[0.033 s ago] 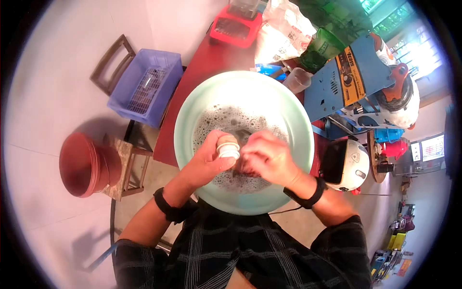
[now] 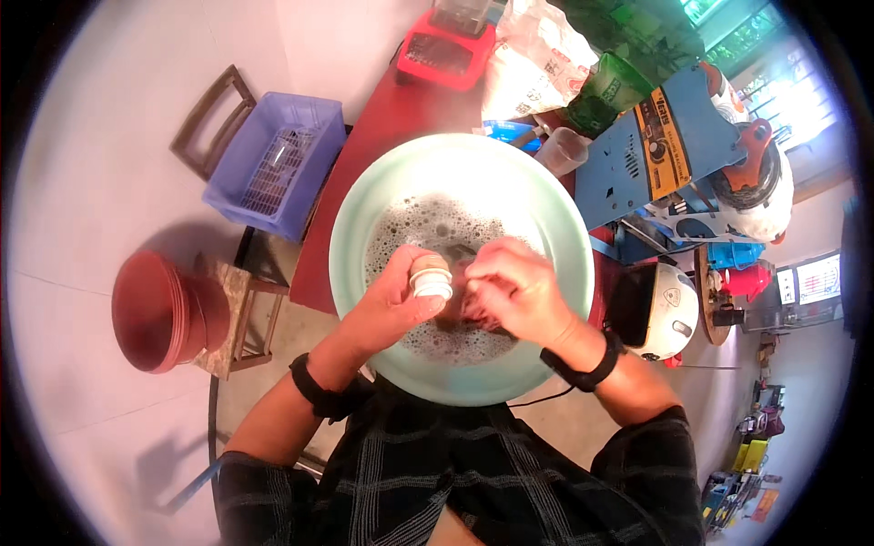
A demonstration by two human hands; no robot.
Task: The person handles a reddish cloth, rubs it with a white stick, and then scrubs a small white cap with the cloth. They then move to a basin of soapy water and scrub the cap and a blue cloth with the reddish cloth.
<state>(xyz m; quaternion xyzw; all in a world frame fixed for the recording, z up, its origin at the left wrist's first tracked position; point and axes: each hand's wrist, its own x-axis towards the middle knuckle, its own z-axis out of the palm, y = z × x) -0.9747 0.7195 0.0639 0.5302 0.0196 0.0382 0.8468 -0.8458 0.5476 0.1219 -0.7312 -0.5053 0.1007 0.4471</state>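
Observation:
Over a pale green basin (image 2: 572, 246) of foamy water, my left hand (image 2: 387, 305) is closed around a small white ringed piece (image 2: 431, 283) with a tan part at its far end. It looks like a bottle neck or cap, but its kind is unclear. Close by on the right, my right hand (image 2: 519, 296) is curled with its fingertips pressed together. What those fingers hold, if anything, is hidden. Beneath both hands, grey suds (image 2: 437, 218) float on the water, and a dark shape under the surface cannot be made out.
The basin rests on a red table (image 2: 369, 118). To the left are a purple crate (image 2: 273, 159) and stacked red buckets (image 2: 168, 314) on a stool. A clear plastic cup (image 2: 564, 151), a blue machine (image 2: 628, 164) and a white helmet (image 2: 669, 309) lie right of the basin.
My right hand has shifted slightly rightward, its blurred fingers now sharper and a little farther from the white piece. My left hand stays almost in place, still gripping it.

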